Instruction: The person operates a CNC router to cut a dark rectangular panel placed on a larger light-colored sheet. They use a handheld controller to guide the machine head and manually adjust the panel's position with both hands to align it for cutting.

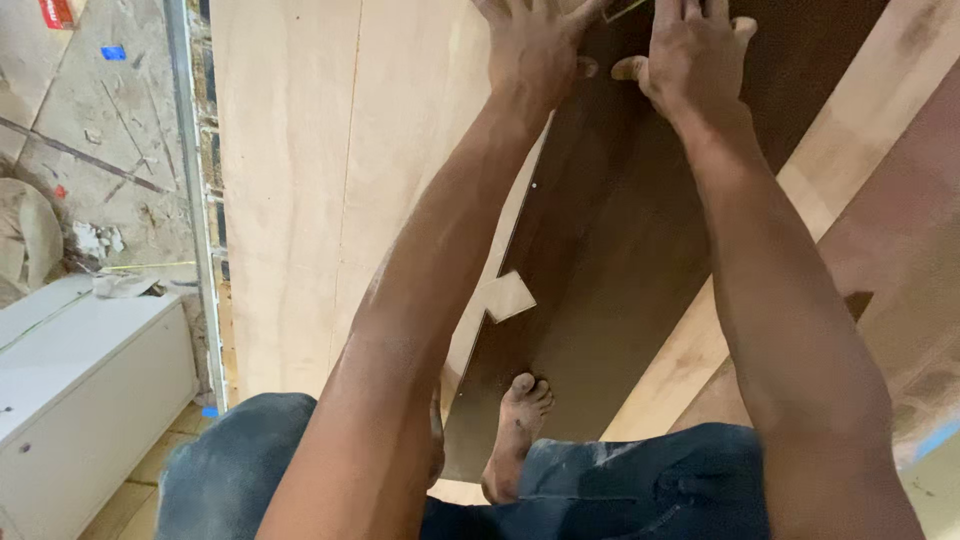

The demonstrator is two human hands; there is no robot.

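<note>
Underneath everything, a wide pale plywood sheet point(300, 200), laid flat and serving as the work surface. On top of it, slanting from near to far, a long dark brown laminate board point(620, 250), its near end pinned under a bare foot point(515, 420), likely to stop it from sliding. Down its left edge, a rectangular notch exposing the lighter sheet below point(508, 296).

At the far end of the dark board, both arms stretched out straight. Left hand point(535, 50) pressed flat, palm down, fingers spread, straddling the board's left edge where dark meets pale. Right hand point(695, 50) just beside it, also flat on the dark surface, thumb tucked toward the other thumb. No closed grip on either side: both open, bearing down rather than holding, probably to keep the board seated against the sheet. Fingertips cut off at the top of the view.

To the right, further strips of light wood point(850, 130) lying alongside. To the left, a metal rail point(190, 200), then a dusty tiled floor point(90, 130) with scraps, and a white cabinet point(70, 400). Nearest, knees in blue denim point(640, 480), crowding the board's near end.
</note>
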